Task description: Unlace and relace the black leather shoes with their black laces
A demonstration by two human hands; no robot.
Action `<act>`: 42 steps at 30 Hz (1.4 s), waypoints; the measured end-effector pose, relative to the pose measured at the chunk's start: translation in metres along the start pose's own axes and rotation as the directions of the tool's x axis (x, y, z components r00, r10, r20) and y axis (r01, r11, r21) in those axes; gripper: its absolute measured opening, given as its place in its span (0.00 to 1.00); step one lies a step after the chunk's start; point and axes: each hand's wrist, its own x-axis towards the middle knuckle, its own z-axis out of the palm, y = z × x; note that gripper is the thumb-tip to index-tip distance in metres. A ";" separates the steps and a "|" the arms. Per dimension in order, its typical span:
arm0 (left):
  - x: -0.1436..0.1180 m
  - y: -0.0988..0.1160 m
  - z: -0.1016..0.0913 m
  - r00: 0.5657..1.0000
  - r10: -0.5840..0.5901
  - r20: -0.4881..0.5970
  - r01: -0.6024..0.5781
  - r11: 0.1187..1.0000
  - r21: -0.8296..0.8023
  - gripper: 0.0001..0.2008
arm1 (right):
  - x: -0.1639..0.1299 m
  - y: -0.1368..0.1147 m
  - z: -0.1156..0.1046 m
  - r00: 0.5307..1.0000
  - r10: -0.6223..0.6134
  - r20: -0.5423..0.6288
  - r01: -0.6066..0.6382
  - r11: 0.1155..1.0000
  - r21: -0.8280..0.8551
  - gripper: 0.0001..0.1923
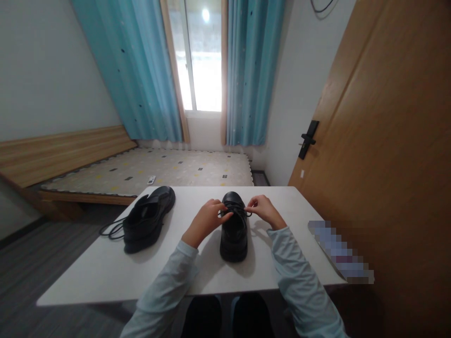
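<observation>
Shoe between both hands; second shoe lies well left.

Both shoes were black; table white; curtains turquoise with small dark specks; mattress cream, dotted yellow and grey; door orange-brown wood; sleeves pale blue

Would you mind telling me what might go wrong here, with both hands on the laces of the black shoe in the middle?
1. The left hand and right hand pinch thin dark laces on the middle shoe; a strand may slip loose.
2. The second shoe lies near the table's left edge, and its lace dangles over it; a snag might drag it off.
</observation>
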 end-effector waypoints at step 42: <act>0.014 0.043 -0.015 0.849 0.400 0.346 -0.520 0.751 0.406 0.01 | -0.003 -0.010 -0.005 0.989 -0.062 0.136 0.029 0.971 0.236 0.05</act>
